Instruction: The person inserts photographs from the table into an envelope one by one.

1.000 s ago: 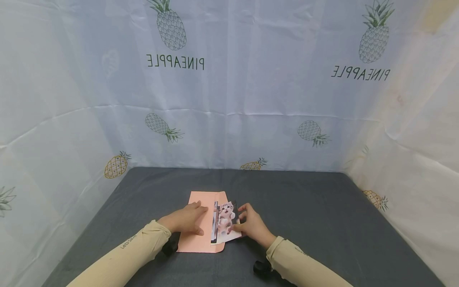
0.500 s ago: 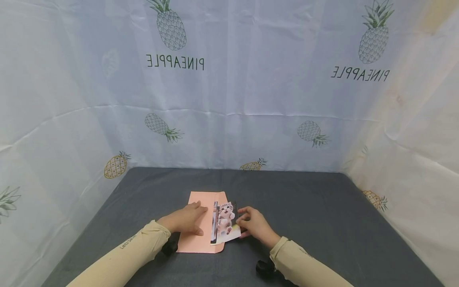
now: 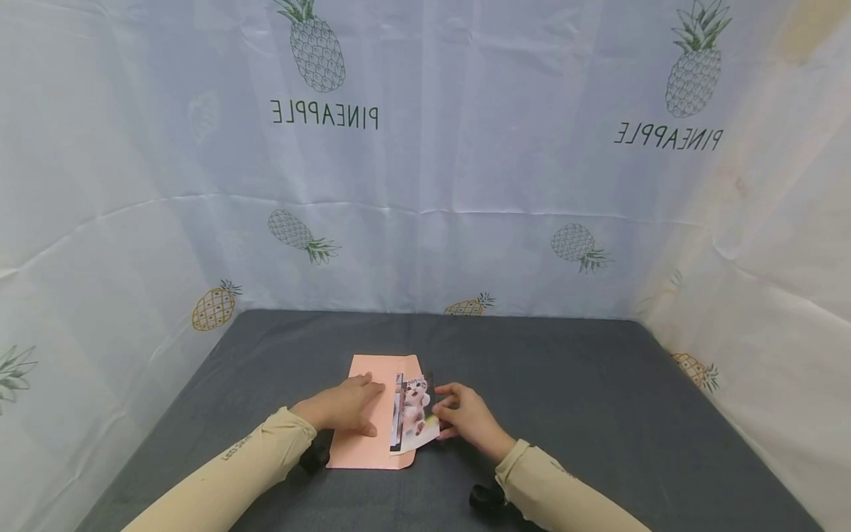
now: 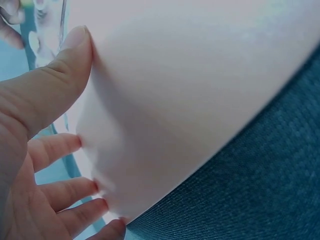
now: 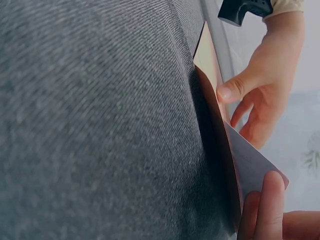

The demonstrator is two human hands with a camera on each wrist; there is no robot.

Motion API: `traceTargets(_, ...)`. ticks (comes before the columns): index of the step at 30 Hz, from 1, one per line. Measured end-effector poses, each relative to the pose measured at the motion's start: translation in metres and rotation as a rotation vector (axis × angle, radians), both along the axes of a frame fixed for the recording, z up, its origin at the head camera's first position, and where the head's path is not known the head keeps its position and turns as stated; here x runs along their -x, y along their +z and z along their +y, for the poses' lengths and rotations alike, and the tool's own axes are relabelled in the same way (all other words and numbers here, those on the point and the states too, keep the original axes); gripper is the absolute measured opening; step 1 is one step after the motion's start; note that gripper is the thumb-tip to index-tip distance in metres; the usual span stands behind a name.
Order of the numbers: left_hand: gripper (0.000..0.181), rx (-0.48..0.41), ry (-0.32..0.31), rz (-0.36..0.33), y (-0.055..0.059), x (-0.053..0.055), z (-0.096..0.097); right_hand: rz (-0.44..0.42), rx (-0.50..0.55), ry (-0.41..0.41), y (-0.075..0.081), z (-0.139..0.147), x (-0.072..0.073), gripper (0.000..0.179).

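Observation:
A pink paper envelope (image 3: 362, 443) lies flat in the head view, its opening on the right. My left hand (image 3: 342, 406) rests on its left part with fingers spread; in the left wrist view the fingertips and thumb press the smooth paper (image 4: 190, 100). A photo card of a kitten (image 3: 415, 410) sticks out of the opening, tilted, over other printed cards (image 3: 397, 414) that show only as a strip. My right hand (image 3: 468, 417) pinches the card's right edge. From the right wrist view the card (image 5: 252, 160) rises at a slant from the envelope, my fingers at its outer corner.
Dark grey cloth covers the table (image 3: 565, 414). White curtains printed with pineapples (image 3: 425, 162) hang behind and at both sides. Black wrist-camera mounts show under the left (image 3: 315, 458) and right sleeves (image 3: 487, 499).
The kitten card has slid a little left, further into the envelope, with my right hand following. Half a second ago my right fingers shifted their hold along its edge. My left hand stays put.

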State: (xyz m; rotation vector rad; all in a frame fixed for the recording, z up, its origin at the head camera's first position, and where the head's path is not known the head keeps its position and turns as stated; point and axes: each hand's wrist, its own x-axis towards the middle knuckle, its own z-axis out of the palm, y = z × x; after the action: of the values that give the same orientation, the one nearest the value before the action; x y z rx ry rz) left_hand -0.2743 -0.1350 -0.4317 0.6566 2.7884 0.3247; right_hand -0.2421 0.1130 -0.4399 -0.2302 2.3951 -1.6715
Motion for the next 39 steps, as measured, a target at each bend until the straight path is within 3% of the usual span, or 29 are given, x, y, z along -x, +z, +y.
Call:
traceTargets(23,0.081,0.003,0.027,-0.02,0.003,-0.003,0.003,-0.019,-0.041,-0.004,0.0,-0.014,0.001,0.04)
traceTargets(39,0.081,-0.023,0.01,-0.019,0.004,-0.003,0.001,-0.027,-0.094,-0.002,0.006,-0.02,0.004,0.039)
